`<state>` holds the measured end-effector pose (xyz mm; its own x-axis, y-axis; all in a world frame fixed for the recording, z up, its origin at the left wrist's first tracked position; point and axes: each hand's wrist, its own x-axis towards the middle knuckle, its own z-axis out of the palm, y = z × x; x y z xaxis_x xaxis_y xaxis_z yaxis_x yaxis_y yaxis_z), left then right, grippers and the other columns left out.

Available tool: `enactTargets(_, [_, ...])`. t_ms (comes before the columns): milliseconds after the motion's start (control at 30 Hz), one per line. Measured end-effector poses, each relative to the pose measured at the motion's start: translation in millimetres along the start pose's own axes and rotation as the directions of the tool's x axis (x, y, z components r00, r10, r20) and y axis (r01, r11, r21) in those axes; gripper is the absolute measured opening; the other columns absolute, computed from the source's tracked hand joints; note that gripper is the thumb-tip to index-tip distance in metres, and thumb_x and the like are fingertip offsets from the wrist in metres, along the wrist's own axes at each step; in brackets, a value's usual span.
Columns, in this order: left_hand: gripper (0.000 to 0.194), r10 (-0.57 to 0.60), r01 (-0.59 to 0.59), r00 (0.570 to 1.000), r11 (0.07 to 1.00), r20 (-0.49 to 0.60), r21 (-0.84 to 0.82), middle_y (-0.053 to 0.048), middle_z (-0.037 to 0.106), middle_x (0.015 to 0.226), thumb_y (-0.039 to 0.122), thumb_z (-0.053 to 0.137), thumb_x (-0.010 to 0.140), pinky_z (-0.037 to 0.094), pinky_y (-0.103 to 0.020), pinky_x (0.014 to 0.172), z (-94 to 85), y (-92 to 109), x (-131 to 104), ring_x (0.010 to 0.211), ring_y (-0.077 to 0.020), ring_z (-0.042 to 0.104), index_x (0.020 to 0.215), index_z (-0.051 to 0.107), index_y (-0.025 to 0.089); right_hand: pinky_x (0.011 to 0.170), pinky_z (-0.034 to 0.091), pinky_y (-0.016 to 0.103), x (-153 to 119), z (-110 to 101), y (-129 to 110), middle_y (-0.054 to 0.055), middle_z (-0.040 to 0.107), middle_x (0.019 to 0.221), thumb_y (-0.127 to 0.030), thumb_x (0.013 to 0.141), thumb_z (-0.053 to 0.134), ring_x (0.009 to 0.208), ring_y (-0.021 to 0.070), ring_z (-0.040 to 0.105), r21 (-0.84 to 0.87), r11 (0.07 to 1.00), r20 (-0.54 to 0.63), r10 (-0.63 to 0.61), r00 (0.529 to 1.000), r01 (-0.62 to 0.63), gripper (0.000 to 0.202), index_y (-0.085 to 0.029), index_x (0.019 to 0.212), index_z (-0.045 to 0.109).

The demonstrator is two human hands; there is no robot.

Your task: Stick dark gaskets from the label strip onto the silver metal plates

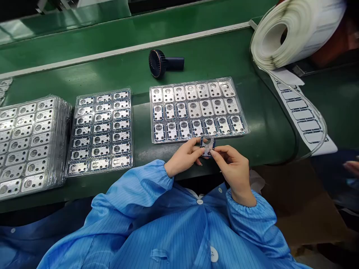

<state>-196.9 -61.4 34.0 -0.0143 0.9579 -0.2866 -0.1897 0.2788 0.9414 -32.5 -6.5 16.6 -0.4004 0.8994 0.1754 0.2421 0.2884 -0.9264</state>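
Between both hands, just past the bench's front edge, is a small metal plate [208, 146] with a large round hole and dark blue edging. My left hand [186, 154] is closed on its left side, thumb in front. From the right, the thumb and fingers of my right hand [234, 164] pinch the same plate. Directly beyond the hands lies a clear plastic tray [200, 141] of silver plates in three rows. Some plates in it, mostly in the nearest row, have blue edging; several others are plain silver.
Left of that tray lies another filled tray [131, 130], then a tall stack of trays [60, 142]. A black handheld fan [158, 64] lies behind. At right, a label roll [297, 33] trails a strip of blue frame-shaped stickers [301, 114]. Another person's hand [352, 167] shows at the right edge.
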Motion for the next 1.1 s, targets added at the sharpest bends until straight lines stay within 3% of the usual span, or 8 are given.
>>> enactTargets(567, [0.034,0.014,-0.011,0.999,0.998,-0.045,0.068,0.000,0.060,0.080,0.024,0.052,0.093,0.048,-0.020,0.060,0.7,-0.5,-0.1,0.054,-0.0049,0.053,0.124,0.051,0.014,0.053,0.043,0.025,-4.8,-2.5,-11.8,0.001,0.061,0.083,-0.028,0.084,0.068,0.057,0.0109,0.051,-0.033,0.998,0.052,0.061,0.997,-0.059,0.014,-0.021,0.095,0.066])
enactTargets(833, [0.034,0.012,-0.007,0.999,0.997,-0.051,0.081,0.005,0.052,0.064,0.022,0.051,0.093,0.046,-0.018,0.059,1.2,0.4,-0.4,0.054,-0.0061,0.052,0.125,0.050,0.012,0.050,0.041,0.025,-4.0,-1.5,-13.3,-0.001,0.060,0.083,-0.026,0.084,0.065,0.048,0.0076,0.047,-0.133,0.991,0.043,0.041,0.998,-0.035,0.014,-0.020,0.097,0.065])
enactTargets(1100, [0.034,0.006,-0.002,0.998,0.997,-0.058,0.083,0.005,0.054,0.065,0.024,0.051,0.092,0.047,-0.020,0.060,1.8,0.9,-0.9,0.054,-0.0066,0.052,0.124,0.050,0.013,0.048,0.042,0.026,-4.7,-1.5,-16.5,0.000,0.060,0.083,-0.026,0.085,0.063,0.045,0.0073,0.046,-0.194,0.981,0.041,-0.006,0.999,0.014,0.014,-0.019,0.096,0.064])
